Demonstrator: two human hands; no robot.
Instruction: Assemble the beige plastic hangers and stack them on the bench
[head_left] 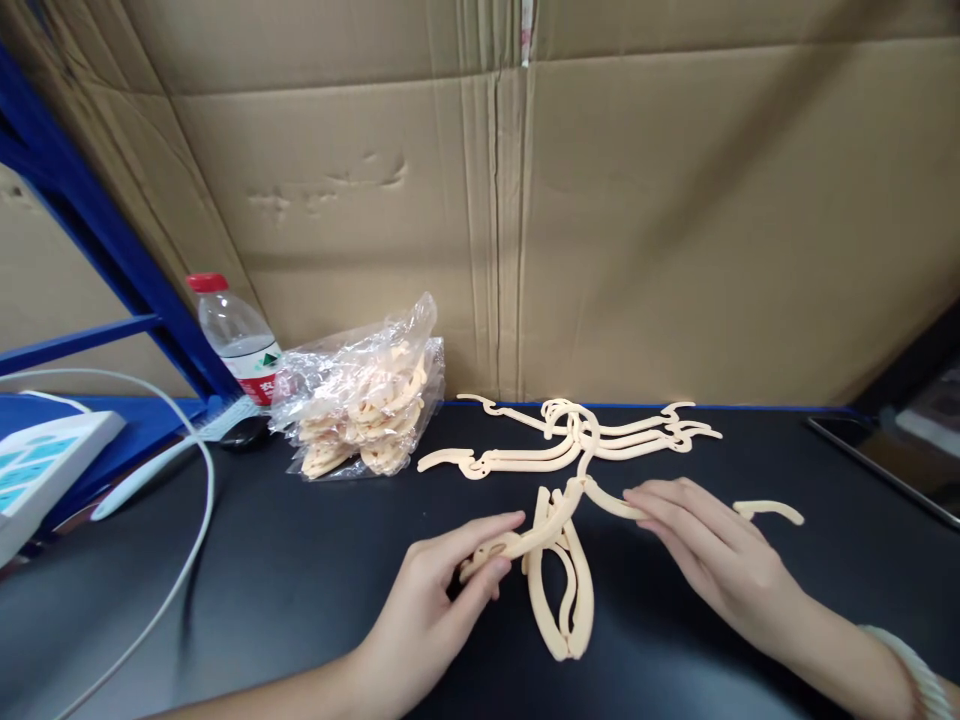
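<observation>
A cream plastic folding clothes hanger point(555, 522) is spread between my two hands, its hook pointing away from me. My left hand point(442, 580) is closed on the left arm of the hanger, thumb and fingers pinching its end. Closed on the right arm is my right hand point(709, 545), whose fingers cover part of it; the arm's tip shows beyond the hand. Beneath the held hanger lies a folded hanger point(583, 590) on the black table point(315, 620). Just behind are several unfolded hangers point(525, 460), overlapping one another.
A clear plastic bag of folded hangers point(360, 410) stands at the back left, beside a red-capped bottle point(238, 345). A white cable point(206, 520) loops over the left side. A dark-screened device point(892, 465) is at the right; cardboard point(675, 220) walls the back.
</observation>
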